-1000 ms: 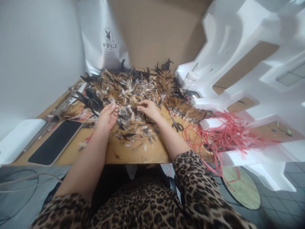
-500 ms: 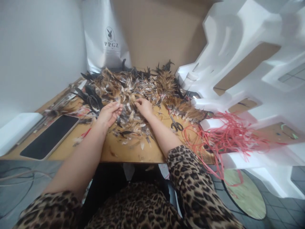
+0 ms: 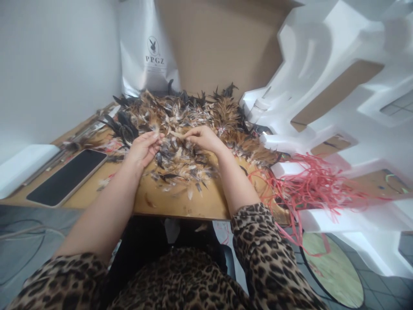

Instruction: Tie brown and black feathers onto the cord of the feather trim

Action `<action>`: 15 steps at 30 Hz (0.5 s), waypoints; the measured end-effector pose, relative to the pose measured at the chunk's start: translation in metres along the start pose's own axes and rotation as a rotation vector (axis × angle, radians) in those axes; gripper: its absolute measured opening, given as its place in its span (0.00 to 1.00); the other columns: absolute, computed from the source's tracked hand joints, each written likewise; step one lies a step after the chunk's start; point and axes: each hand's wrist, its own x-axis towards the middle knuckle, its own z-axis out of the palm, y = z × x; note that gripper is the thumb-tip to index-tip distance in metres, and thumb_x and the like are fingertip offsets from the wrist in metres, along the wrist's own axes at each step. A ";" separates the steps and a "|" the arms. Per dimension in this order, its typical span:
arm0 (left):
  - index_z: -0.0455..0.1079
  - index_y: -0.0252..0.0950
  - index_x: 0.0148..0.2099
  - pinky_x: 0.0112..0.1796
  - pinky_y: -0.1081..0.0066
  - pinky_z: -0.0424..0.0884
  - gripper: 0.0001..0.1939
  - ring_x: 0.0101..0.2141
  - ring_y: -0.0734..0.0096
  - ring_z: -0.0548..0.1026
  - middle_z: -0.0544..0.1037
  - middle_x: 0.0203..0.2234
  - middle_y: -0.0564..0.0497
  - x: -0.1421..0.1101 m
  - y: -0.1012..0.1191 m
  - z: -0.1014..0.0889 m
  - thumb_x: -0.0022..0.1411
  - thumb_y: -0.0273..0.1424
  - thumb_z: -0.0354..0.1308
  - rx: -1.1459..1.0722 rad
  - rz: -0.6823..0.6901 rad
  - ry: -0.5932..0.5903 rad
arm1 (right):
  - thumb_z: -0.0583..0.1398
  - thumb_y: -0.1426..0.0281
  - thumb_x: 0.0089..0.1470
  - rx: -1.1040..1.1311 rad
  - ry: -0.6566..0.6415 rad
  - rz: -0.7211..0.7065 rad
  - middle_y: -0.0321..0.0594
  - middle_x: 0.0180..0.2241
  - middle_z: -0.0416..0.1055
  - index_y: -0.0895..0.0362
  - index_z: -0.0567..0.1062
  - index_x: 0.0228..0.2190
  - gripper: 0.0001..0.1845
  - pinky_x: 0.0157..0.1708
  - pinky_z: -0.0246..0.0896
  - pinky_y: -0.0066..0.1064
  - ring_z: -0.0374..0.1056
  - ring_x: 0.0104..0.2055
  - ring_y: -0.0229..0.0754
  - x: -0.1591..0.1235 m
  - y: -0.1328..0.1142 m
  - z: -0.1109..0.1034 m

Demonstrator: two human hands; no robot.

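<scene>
My left hand [image 3: 144,147] is closed in a pinch, with a pale, fluffy feather [image 3: 155,128] rising from its fingertips. Across from it, my right hand [image 3: 204,138] pinches a light tan feather [image 3: 177,134] that points toward the left hand. The two hands are a short way apart. Beneath and behind them spreads a loose pile of brown, white and black feathers [image 3: 190,114]. Smaller loose feathers [image 3: 190,172] are scattered over the tabletop in front of the hands.
A phone [image 3: 67,177] and a white box [image 3: 27,165] lie at the left. Red plastic strips [image 3: 319,185] tangle at the right, beside white foam pieces [image 3: 322,86]. A silvery bag [image 3: 145,56] stands at the back. Dark feathers [image 3: 125,127] fan out left of the pile.
My right hand has moved a little right and up, away from the left hand, with the tan feather now showing at its fingertips. The left hand has shifted slightly left and up.
</scene>
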 end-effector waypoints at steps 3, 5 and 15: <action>0.72 0.30 0.32 0.21 0.83 0.69 0.05 0.24 0.79 0.75 0.80 0.34 0.45 -0.002 -0.001 0.002 0.49 0.21 0.62 0.056 0.019 -0.020 | 0.60 0.76 0.45 -0.062 -0.066 0.007 0.36 0.26 0.76 0.59 0.81 0.30 0.10 0.36 0.60 0.27 0.67 0.28 0.34 -0.002 -0.011 0.006; 0.72 0.29 0.31 0.21 0.82 0.69 0.05 0.25 0.78 0.76 0.80 0.35 0.44 -0.003 -0.001 0.003 0.49 0.21 0.63 0.071 0.022 -0.021 | 0.60 0.76 0.45 -0.094 -0.080 -0.005 0.34 0.25 0.75 0.58 0.81 0.29 0.10 0.36 0.60 0.28 0.67 0.28 0.34 -0.002 -0.016 0.010; 0.72 0.29 0.30 0.28 0.84 0.72 0.04 0.26 0.79 0.76 0.79 0.27 0.46 -0.002 -0.003 0.007 0.51 0.18 0.61 -0.007 0.000 0.005 | 0.61 0.71 0.46 0.118 0.000 -0.010 0.36 0.26 0.75 0.61 0.79 0.31 0.09 0.34 0.61 0.27 0.65 0.28 0.34 0.001 -0.015 0.018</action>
